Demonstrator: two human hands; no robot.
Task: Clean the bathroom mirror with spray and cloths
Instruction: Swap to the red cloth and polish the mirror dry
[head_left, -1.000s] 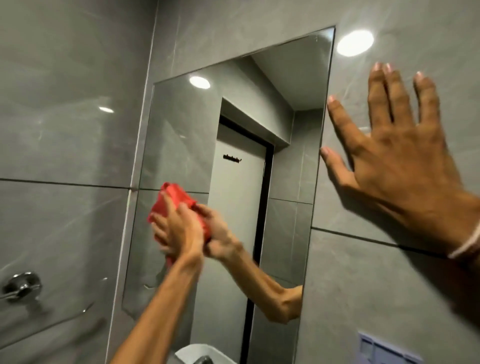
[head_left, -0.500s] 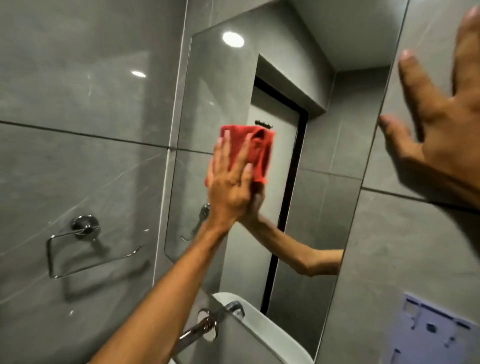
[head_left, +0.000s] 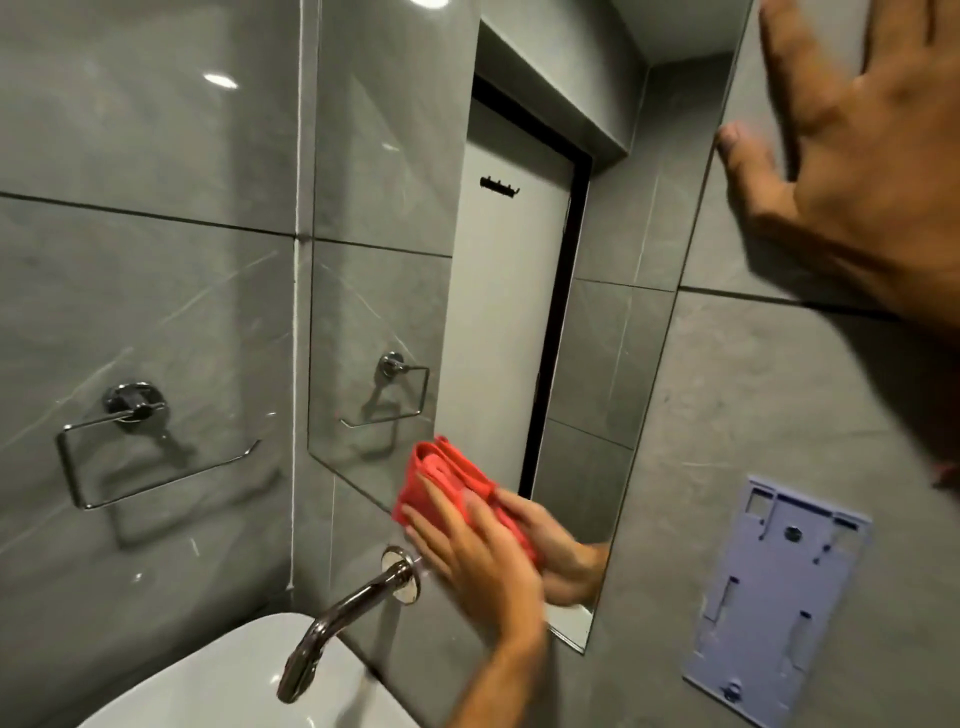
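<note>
A tall frameless mirror (head_left: 509, 291) hangs on the grey tiled wall. My left hand (head_left: 480, 566) presses a folded red cloth (head_left: 447, 480) flat against the mirror's lower edge, fingers spread over it. The glass shows the reflection of that hand and cloth. My right hand (head_left: 852, 171) rests open with spread fingers on the wall tile just right of the mirror, near the top right of the view. No spray bottle is in view.
A chrome wall spout (head_left: 337, 623) sticks out just left of my left hand, above a white basin (head_left: 218, 691). A chrome towel ring (head_left: 135, 447) is on the left wall. A pale purple mounting plate (head_left: 774, 597) sits on the right wall.
My left hand has carried the red cloth from the mirror's middle down to its lower edge. The view has tilted downward, bringing the spout and basin into sight. My right hand stays on the wall.
</note>
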